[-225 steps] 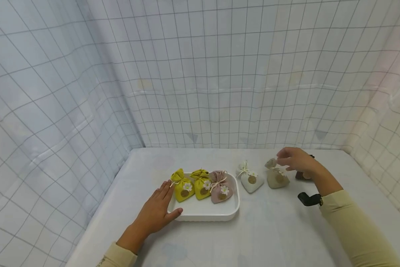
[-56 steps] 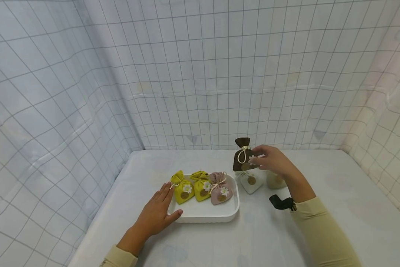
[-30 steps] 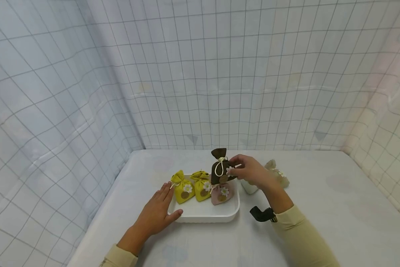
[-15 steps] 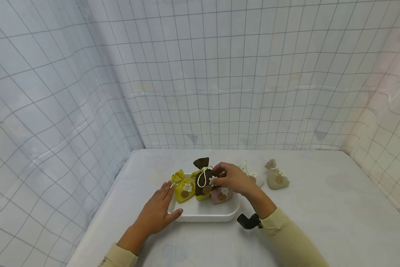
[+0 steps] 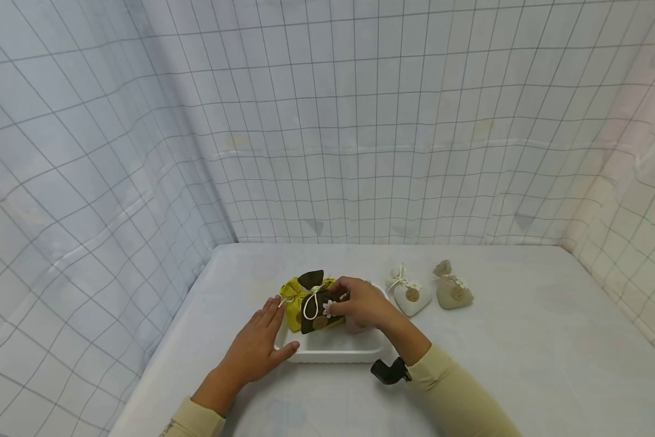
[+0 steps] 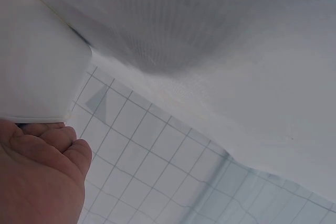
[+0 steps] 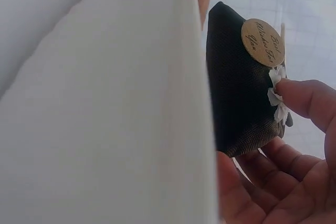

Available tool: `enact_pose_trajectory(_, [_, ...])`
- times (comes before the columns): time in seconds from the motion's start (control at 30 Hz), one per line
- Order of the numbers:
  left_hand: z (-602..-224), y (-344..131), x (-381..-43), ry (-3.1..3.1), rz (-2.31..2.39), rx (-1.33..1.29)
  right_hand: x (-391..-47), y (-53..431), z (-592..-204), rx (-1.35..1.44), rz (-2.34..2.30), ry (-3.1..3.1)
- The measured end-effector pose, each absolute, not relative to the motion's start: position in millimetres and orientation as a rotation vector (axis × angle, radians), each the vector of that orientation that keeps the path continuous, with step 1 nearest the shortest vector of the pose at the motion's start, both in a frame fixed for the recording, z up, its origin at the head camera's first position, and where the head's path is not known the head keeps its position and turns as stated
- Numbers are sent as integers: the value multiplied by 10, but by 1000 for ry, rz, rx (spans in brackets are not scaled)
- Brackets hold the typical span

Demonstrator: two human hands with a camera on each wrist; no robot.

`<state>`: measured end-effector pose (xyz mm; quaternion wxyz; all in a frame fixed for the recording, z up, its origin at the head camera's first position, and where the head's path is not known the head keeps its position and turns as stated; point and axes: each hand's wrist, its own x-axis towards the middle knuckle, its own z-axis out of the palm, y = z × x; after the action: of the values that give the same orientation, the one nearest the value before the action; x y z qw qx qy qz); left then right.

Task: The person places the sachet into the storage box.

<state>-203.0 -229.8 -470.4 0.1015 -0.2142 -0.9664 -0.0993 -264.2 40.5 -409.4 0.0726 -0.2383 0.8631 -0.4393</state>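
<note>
My right hand (image 5: 362,301) pinches a dark brown drawstring pouch (image 5: 312,312) with a cream cord, a white flower and a round tan label. The pouch is held over the white tray (image 5: 338,357), in front of the yellow pouches. One yellow pouch (image 5: 291,297) shows at the left; the second is mostly covered. A pink pouch in the tray is largely hidden behind my right hand. In the right wrist view, thumb and fingers grip the brown pouch (image 7: 241,82) by its side. My left hand (image 5: 256,349), fingers straight, rests against the tray's left side.
Right of the tray, an off-white pouch (image 5: 411,296) and a beige pouch (image 5: 454,290) lie on the white tabletop (image 5: 524,340). Grid-patterned cloth (image 5: 360,152) hangs at the back and sides. A black wrist mount (image 5: 390,370) juts from the right wrist.
My right hand took the brown pouch from the far right of the table and carried it left, then down over the tray. My left hand has stayed at the tray's left side.
</note>
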Motion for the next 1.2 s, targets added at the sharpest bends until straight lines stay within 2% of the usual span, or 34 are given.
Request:
enact_pose_trajectory(0.77, [-4727,-2312,-2056,-2812,-323,-653,-2672,-101,-4212,-833,-1045,2599])
enact_pose_trajectory(1.2, [-4709,-2304,-2041,-2783,-287,-678,-2639,-184,-4216,-841,-925,2571])
